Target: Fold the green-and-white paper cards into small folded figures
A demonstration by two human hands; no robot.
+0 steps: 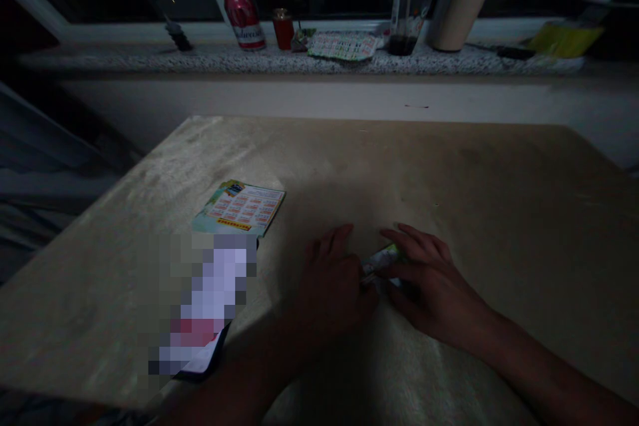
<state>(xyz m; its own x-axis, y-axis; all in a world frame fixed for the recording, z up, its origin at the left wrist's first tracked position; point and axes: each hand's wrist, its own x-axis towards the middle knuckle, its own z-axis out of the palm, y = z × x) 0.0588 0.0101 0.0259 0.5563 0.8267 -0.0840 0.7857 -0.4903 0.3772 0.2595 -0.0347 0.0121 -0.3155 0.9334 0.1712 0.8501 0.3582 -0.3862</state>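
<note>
Over the middle of the table [359,153], a small folded piece of printed paper [380,261], whitish with green at one end, lies between my two hands. My left hand [333,279] is closed on its near left end, the thumb and index finger pinching it. From the other side my right hand [429,279] grips the paper between thumb and fingers, with its upper fingers stretched out. Shadow and the fingers hide part of the paper. To the left of my left hand lies a flat printed sheet [247,206] with a grid of red and white boxes.
A phone [212,306] with a lit, blurred-out screen lies left of my left forearm. Along the granite windowsill [210,61] stand a red can [244,23], a small red jar [283,32], a crumpled printed packet [343,45], a lidded plastic cup [408,10] and a tall beige cylinder [462,0].
</note>
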